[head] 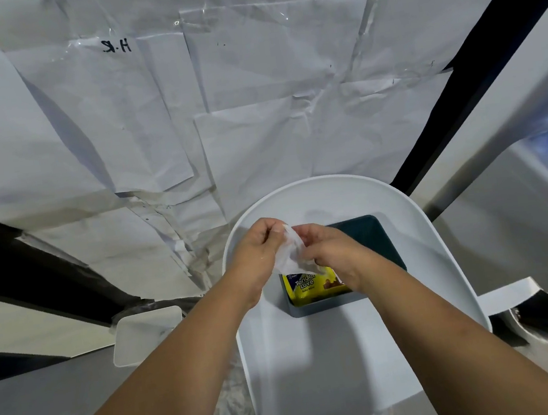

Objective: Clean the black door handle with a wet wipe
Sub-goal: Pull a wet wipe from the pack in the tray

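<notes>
Both hands over the white tray (406, 225), near its far edge; left hand (257, 254) and right hand (326, 252) each pinch the wipe (290, 257) with curled fingers, sheet bunched and hanging between them; I see it just above the yellow pack (310, 289), which sits in a dark box (373, 240) mid-tray, toward the right edge; wall behind is covered in taped paper (253, 106); small white bin (143, 337) left of the tray; door handle: can't tell where it is.
</notes>
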